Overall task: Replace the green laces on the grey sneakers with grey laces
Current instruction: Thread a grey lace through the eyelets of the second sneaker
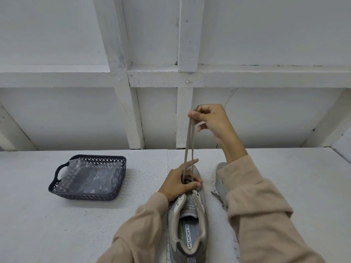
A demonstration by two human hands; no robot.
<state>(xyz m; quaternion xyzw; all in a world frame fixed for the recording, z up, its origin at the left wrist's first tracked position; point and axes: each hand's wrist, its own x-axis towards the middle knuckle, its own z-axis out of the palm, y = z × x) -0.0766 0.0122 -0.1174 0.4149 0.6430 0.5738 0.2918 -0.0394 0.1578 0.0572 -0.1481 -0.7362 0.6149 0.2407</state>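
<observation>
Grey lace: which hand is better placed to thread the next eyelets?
Probably the right hand: it pinches both strands of the grey lace above the sneaker, while the left hand grips the sneaker's front, steadying it.

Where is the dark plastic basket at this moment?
In the head view, the basket sits on the white table at the person's left, well apart from the grey sneaker that the left hand holds.

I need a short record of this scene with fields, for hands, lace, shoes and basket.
left hand: holds the sneaker at its front eyelets
right hand: pinches both strands of the grey lace, raised
second sneaker: right of the first, partly hidden
basket: on the table, holds a plastic bag
</observation>
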